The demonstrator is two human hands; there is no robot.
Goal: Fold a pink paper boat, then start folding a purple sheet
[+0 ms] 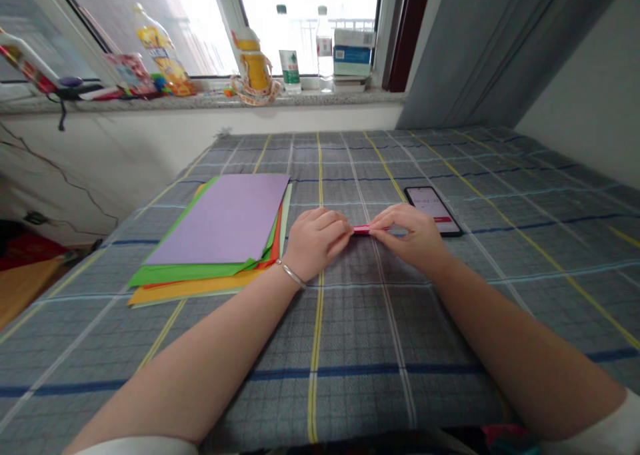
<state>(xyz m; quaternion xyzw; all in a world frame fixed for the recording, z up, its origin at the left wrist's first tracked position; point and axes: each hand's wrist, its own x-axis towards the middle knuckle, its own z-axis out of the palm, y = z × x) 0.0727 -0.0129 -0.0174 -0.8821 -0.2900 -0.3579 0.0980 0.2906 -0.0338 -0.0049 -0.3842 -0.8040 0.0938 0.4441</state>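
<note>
A narrow pink-red folded paper strip (361, 230) lies crosswise between my two hands, low over the checked cloth. My left hand (320, 238) is closed on its left end, fingers together and pointing right. At the other end, my right hand (407, 232) pinches the strip between thumb and fingertips. Both ends of the strip are hidden by my fingers. A stack of coloured paper (225, 218) lies just left of my left hand, purple on top, with green, orange and yellow edges showing below. Right behind my right hand rests a phone (434, 208) with its screen lit.
The grey checked cloth (360, 328) covers the whole surface. Along the windowsill (200, 100) at the back stand a yellow drink bottle (163, 52), a yellow cup (255, 68), a clear bottle (325, 52), a tube (290, 70) and stacked boxes (353, 54). A grey curtain (485, 48) hangs at right.
</note>
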